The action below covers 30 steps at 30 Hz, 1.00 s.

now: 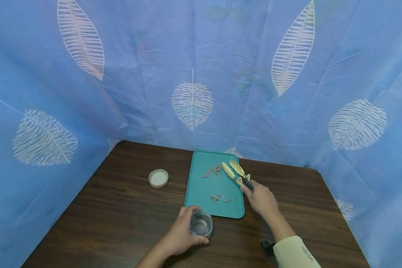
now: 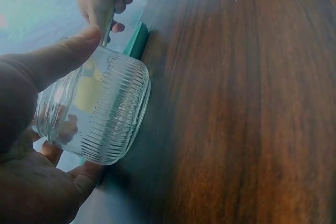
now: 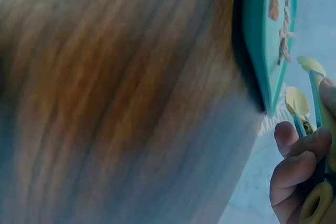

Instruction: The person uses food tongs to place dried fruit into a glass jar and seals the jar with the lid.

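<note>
My left hand (image 1: 182, 230) grips a clear glass jar (image 1: 201, 224), fingers and thumb around its sides, close to the near edge of a teal tray (image 1: 204, 190). Ribbed glass walls of the jar show in the left wrist view. My right hand (image 1: 262, 199) holds a pair of tongs (image 1: 239, 175) with pale yellow tips, spread apart over the tray's right side. Pinkish, thin strips (image 1: 216, 170) lie in a cluster at the tray's far part, just left of the tong tips. Several more small strips (image 1: 223, 198) lie nearer the front.
A round lid (image 1: 158, 178), pale inside, lies on the dark wooden table (image 1: 120, 208) left of the tray. A black object (image 1: 267, 248) is beside the right sleeve. Blue curtains (image 1: 147, 74) with white leaf prints hang behind and at both sides of the table.
</note>
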Each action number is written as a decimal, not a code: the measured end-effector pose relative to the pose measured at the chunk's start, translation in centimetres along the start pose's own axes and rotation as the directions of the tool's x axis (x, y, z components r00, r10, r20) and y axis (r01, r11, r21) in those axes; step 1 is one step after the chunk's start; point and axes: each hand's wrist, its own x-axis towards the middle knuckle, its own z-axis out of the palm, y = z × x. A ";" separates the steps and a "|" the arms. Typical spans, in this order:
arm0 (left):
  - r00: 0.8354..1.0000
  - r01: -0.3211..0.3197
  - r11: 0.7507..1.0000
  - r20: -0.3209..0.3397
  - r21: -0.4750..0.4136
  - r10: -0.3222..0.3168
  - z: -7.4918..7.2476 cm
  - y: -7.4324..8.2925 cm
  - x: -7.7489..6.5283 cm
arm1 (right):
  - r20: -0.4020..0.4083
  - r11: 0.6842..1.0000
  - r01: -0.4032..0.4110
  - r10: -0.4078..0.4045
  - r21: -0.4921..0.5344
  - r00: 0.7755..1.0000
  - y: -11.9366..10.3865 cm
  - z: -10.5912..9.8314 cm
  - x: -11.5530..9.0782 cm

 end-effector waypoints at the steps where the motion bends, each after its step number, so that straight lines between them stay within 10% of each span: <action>1: 1.000 0.004 1.000 0.003 -0.001 -0.004 0.0 0.0 0.0 | 0.000 1.000 -0.001 0.001 0.002 1.000 -0.1 0.2 0.0; 30: 1.000 0.023 1.000 0.007 -0.002 -0.023 -0.1 0.1 0.2 | -0.052 0.999 0.000 0.002 0.040 0.999 -1.6 1.3 0.6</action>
